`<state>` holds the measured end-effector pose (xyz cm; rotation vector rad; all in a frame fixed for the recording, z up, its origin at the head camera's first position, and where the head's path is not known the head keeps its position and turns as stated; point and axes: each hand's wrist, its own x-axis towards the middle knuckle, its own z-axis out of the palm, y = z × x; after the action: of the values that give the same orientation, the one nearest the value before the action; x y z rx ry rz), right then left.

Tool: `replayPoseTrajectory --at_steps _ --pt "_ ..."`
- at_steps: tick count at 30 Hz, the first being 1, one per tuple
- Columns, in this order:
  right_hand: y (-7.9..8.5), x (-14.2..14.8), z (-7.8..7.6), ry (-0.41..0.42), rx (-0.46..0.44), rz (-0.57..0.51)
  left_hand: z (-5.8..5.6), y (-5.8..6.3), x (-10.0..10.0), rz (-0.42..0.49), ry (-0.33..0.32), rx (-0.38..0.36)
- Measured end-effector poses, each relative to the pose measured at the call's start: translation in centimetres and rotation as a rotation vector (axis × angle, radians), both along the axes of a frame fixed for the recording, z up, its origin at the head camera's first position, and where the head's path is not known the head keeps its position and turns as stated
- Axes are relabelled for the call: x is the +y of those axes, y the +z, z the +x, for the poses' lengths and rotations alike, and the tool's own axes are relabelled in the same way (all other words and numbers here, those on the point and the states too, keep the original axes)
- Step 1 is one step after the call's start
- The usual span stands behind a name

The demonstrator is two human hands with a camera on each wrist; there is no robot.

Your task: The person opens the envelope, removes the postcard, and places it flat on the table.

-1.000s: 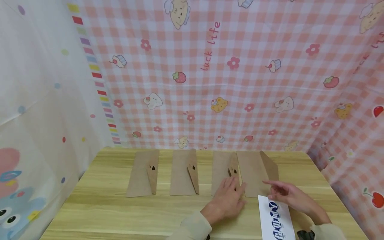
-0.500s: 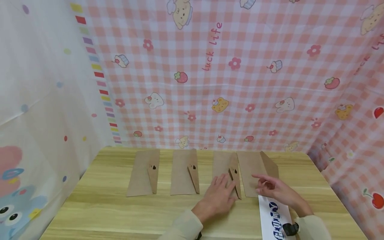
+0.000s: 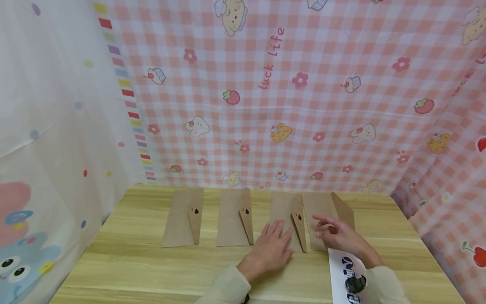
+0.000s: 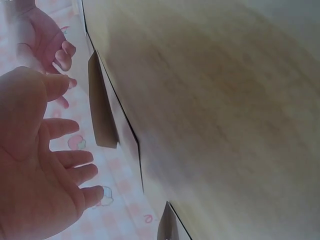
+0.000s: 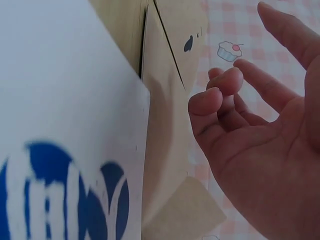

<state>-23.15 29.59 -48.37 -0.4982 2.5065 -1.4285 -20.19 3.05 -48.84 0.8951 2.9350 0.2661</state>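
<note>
Several brown paper envelopes lie in a row: a far-left one (image 3: 178,219), a second (image 3: 230,219), a third (image 3: 282,207) and a rightmost one (image 3: 317,204). The first three have flaps folded over, each with a small dark print; the rightmost envelope's flap stands out to its right. My left hand (image 3: 267,250) hovers over the lower part of the third envelope, fingers spread and holding nothing. Above the rightmost envelope is my right hand (image 3: 339,236), index finger extended, the other fingers loosely bent around nothing. A white card with blue printing (image 3: 337,270) lies partly beneath the right forearm.
The wooden table (image 3: 133,266) carries the envelopes near its back edge. A pink checked cloth (image 3: 250,67) hangs behind and to the right, and a white patterned cloth (image 3: 57,109) to the left. A black band (image 3: 355,285) is on the right wrist.
Both hands have moved left: the left hand off the third envelope's flap, the right hand from above the card's top to over the rightmost envelope. The envelopes and card stay in place.
</note>
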Motion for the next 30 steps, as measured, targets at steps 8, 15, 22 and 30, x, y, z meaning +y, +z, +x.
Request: replayPoseTrajectory --at_steps 8,15,22,30 --pt "-0.1 -1.2 -0.8 -0.076 -0.102 0.009 0.0 -0.2 -0.7 0.030 0.009 -0.009" --pt "-0.7 -2.1 -1.3 -0.083 -0.127 -0.029 -0.2 -0.2 -1.2 0.020 0.023 -0.010" --pt "-0.9 -3.0 -1.5 -0.079 -0.152 -0.070 -0.3 -0.3 -1.5 0.013 0.030 -0.017" --pt "-1.4 -4.1 -1.9 -0.070 -0.093 -0.018 -0.3 -0.4 -1.6 0.009 0.037 -0.036"
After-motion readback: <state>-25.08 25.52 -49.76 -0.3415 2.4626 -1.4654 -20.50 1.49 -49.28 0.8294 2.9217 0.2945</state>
